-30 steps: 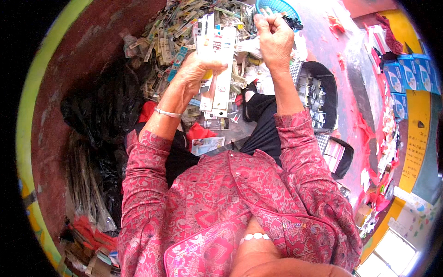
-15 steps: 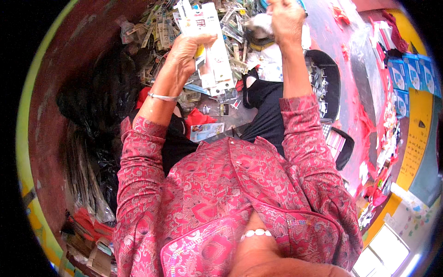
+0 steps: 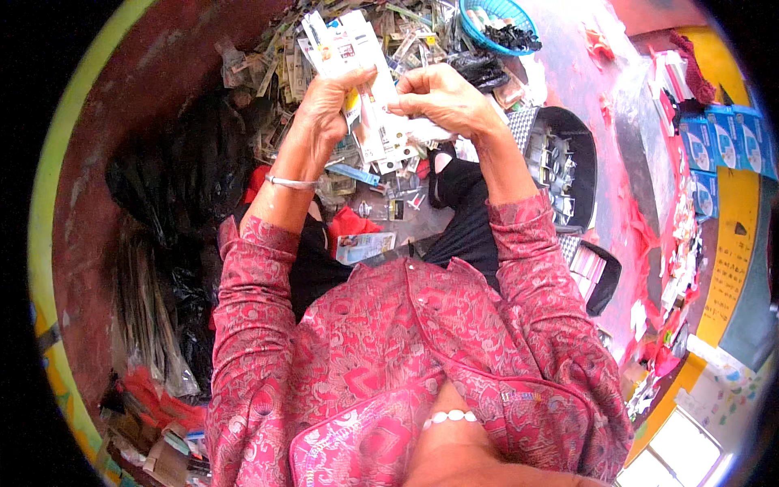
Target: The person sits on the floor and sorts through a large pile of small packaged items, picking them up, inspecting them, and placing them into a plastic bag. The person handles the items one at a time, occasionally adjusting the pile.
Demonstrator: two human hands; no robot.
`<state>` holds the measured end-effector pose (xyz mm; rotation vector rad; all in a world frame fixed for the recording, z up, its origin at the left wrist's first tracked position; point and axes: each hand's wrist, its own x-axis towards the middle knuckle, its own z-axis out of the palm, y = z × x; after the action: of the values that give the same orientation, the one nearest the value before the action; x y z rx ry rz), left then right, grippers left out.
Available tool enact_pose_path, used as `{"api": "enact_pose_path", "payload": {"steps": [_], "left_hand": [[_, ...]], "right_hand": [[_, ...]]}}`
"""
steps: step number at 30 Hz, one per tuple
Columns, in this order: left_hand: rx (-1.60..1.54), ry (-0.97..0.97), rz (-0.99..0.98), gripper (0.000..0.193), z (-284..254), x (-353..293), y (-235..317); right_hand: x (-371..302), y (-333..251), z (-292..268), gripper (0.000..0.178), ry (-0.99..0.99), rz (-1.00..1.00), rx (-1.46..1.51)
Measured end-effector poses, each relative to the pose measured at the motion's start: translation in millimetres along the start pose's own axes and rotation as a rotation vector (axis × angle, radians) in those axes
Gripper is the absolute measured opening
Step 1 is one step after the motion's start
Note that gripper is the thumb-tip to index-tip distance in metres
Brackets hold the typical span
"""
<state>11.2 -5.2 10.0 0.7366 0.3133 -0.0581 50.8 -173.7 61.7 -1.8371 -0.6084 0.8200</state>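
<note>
My left hand [image 3: 329, 101] is closed around a few white printed packaging cards [image 3: 355, 40], fanned slightly and held upright over a heap of flat packages. Its thumb lies across the front card. At the cards' right edge, my right hand [image 3: 445, 101] has its fingertips pinched together. Whatever sits in that pinch is too small or hidden to make out. Something white and crumpled [image 3: 430, 130] shows just under the right hand. Below the cards, a light-blue strip-shaped package [image 3: 355, 173] lies near a small picture card [image 3: 365, 247].
Loose packages form a heap [image 3: 272, 122] ahead. A blue basket [image 3: 477, 36] stands beyond my right hand, with dark pieces inside. Rightward are an open black case [image 3: 583, 150] of small parts and a smaller case [image 3: 604, 288]. Black plastic bags [image 3: 178, 162] lie left; blue boxes [image 3: 722, 138] far right.
My right hand has come down and left from beside the blue basket to the edge of the cards. My left hand keeps hold of the cards, and the basket is now uncovered.
</note>
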Motion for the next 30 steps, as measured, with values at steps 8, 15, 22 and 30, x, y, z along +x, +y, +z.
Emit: {"api": "enact_pose_path", "payload": {"steps": [8, 15, 22, 30], "left_hand": [[-0.034, -0.054, 0.014, 0.029, 2, 0, 4], [-0.018, 0.018, -0.059, 0.015, 2, -1, 8], [-0.084, -0.028, -0.198, 0.016, 2, -3, 18], [0.067, -0.261, -0.424, 0.028, 6, -20, 8]], "right_hand": [[0, 2, -2, 0.016, 0.004, 0.000, 0.330], [-7, 1, -20, 0.016, 0.140, 0.032, 0.378], [-10, -3, -27, 0.013, -0.019, -0.034, 0.357], [-21, -24, -42, 0.015, -0.200, -0.388, -0.989]]}}
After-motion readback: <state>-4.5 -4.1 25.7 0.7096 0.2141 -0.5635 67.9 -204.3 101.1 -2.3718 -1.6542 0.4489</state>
